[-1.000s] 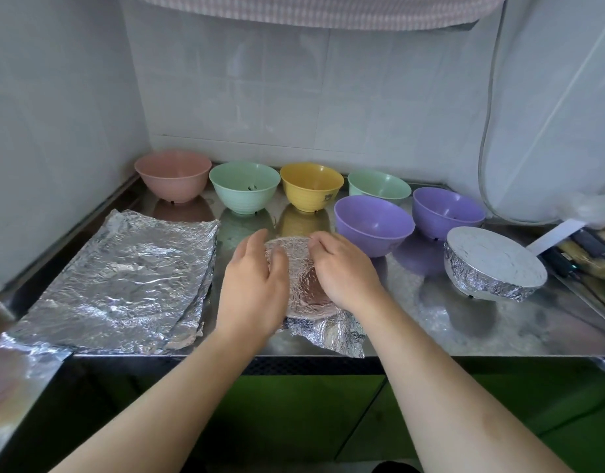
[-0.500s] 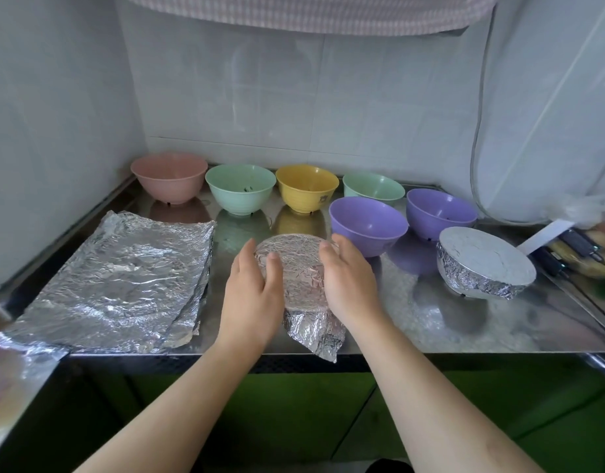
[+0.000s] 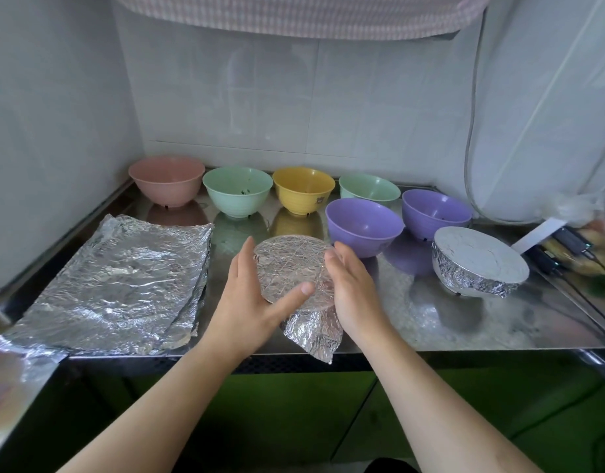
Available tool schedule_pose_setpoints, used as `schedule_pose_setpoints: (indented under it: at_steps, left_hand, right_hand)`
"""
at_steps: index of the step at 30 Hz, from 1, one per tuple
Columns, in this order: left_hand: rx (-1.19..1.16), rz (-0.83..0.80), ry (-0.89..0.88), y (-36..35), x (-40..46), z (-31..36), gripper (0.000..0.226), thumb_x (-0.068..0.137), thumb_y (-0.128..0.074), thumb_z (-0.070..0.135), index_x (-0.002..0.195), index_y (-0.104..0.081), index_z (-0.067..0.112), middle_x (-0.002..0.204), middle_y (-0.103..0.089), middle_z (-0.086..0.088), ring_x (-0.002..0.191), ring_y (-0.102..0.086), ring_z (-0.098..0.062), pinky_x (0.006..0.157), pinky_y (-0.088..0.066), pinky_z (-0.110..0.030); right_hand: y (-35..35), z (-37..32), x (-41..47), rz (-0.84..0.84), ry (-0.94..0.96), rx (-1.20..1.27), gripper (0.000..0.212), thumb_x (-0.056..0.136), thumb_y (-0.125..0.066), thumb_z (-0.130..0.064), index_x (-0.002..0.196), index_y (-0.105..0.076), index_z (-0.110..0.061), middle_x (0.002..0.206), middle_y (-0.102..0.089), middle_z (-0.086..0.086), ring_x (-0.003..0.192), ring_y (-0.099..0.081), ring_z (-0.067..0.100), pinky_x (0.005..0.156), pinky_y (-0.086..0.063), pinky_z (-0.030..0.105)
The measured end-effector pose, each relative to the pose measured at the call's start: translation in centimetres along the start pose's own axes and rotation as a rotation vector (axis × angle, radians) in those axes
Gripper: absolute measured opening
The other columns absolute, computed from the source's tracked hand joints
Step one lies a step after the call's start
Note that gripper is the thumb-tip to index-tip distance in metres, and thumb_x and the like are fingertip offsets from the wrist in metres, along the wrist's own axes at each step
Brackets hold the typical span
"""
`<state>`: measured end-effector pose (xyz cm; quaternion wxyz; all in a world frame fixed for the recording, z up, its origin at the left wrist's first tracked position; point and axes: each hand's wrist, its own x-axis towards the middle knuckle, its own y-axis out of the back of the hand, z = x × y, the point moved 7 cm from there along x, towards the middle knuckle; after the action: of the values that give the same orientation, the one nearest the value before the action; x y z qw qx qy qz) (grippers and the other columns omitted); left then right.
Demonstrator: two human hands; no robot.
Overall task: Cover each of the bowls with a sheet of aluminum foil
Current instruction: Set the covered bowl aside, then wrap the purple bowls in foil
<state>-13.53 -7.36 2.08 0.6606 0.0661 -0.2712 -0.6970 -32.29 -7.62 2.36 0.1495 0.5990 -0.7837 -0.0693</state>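
Wrapping the second bowl was the step in hand. The foil-covered bowl point(image 3: 290, 264) sat near the front edge of the counter point(image 3: 430, 322), about midway along it, its top sheet pulled flat and a loose flap of foil point(image 3: 314, 332) hanging toward me over the front edge. My left hand point(image 3: 249, 302) lay against the bowl's left side, fingers nearly straight and pointing away from me, thumb stretched across the foil top and touching it. My right hand point(image 3: 352, 291) stood at the bowl's right side, fingers extended and relaxed; whether the palm actually touched the foil I could not tell. Neither hand gripped anything; both were slack, flat-fingered.

Judgement: the rim looked mostly formed, and the front flap was not yet tucked. The next move would call for pressing that flap down under the rim, with light pressure so the thin sheet did not tear.

Just left of the bowl, the stack of foil sheets point(image 3: 120, 285) lay flat, reaching the counter's front left corner. One finished bowl point(image 3: 478, 261) stood toward the right end. Six bowls remained uncovered along the back edge: pink bowl point(image 3: 166, 180), green bowl point(image 3: 238, 191), yellow bowl point(image 3: 304, 189), a second green bowl point(image 3: 371, 189), and two purple bowls point(image 3: 362, 225) slightly nearer.
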Motion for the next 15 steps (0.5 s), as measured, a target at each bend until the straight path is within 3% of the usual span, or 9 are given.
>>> schedule_pose_setpoints:
  at_steps: [4,8,15]
  left_hand:
    - [0.028,-0.053,-0.033,-0.1,-0.1,-0.1,0.147,0.060,-0.078,0.084,0.168,0.002,0.024,0.173,-0.012,-0.003,0.142,-0.015,0.006,0.117,-0.019,-0.025]
    - [0.030,-0.054,-0.045,-0.2,-0.1,0.1,0.152,0.056,-0.084,0.079,0.168,0.002,0.023,0.173,-0.013,-0.003,0.141,-0.014,0.008,0.117,-0.019,-0.024]
    - [0.082,-0.105,-0.046,-0.1,0.1,0.0,0.165,0.045,-0.087,0.078,0.167,0.009,0.023,0.173,-0.010,-0.005,0.153,-0.015,-0.006,0.115,-0.018,-0.022]
  right_hand:
    - [0.0,0.5,-0.3,0.032,0.012,0.068,0.068,0.100,-0.047,-0.059,0.158,-0.047,-0.025,0.160,-0.049,-0.009,0.147,-0.043,0.006,0.125,-0.032,0.037]
    - [0.1,0.2,-1.0,0.206,0.028,0.214,0.038,0.110,-0.052,-0.035,0.144,-0.063,-0.021,0.127,-0.062,-0.025,0.126,-0.058,0.000,0.114,-0.041,0.030]
    - [-0.5,1.5,-0.8,0.203,-0.037,0.348,0.065,0.087,-0.055,-0.062,0.141,-0.065,-0.026,0.139,-0.068,-0.008,0.132,-0.061,0.011,0.118,-0.045,0.049]
